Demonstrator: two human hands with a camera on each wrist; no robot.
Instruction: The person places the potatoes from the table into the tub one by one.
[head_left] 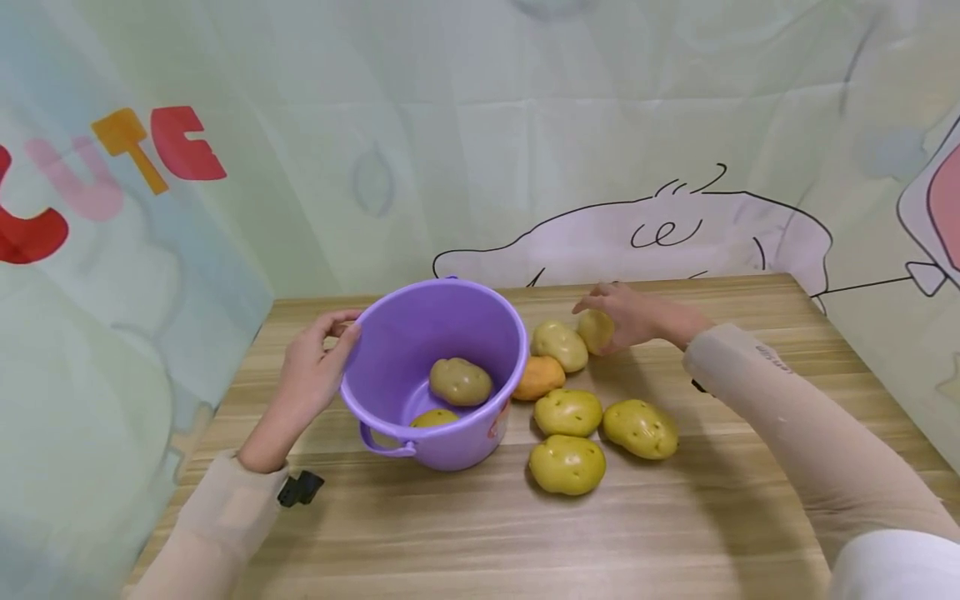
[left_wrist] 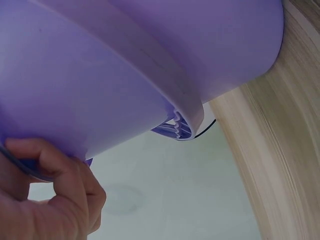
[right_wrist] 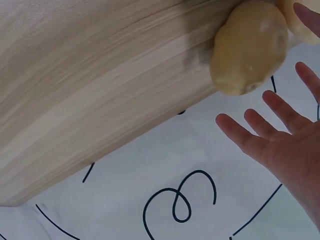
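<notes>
My left hand (head_left: pixel 311 362) holds the rim of a purple bucket (head_left: pixel 465 442) on the table, fingers curled over the edge in the left wrist view (left_wrist: pixel 55 195). Inside the bucket lie a brownish potato (head_left: pixel 461 382) and a yellow potato (head_left: pixel 435 418), the latter partly hidden by the near wall. To the right, at the back of the table, my right hand (head_left: pixel 633 315) is beside a pale potato (head_left: pixel 596 332). The right wrist view shows the right hand (right_wrist: pixel 295 150) with its fingers spread, close to a potato (right_wrist: pixel 249 50).
Right of the bucket lie another pale potato (head_left: pixel 561 346), an orange lumpy one (head_left: pixel 540 378) and three yellow potatoes, the nearest (head_left: pixel 567 465) toward the front. The bucket's handle (head_left: pixel 388 448) hangs at its near side. A printed curtain (head_left: pixel 480 167) hangs behind the wooden table (head_left: pixel 450 533).
</notes>
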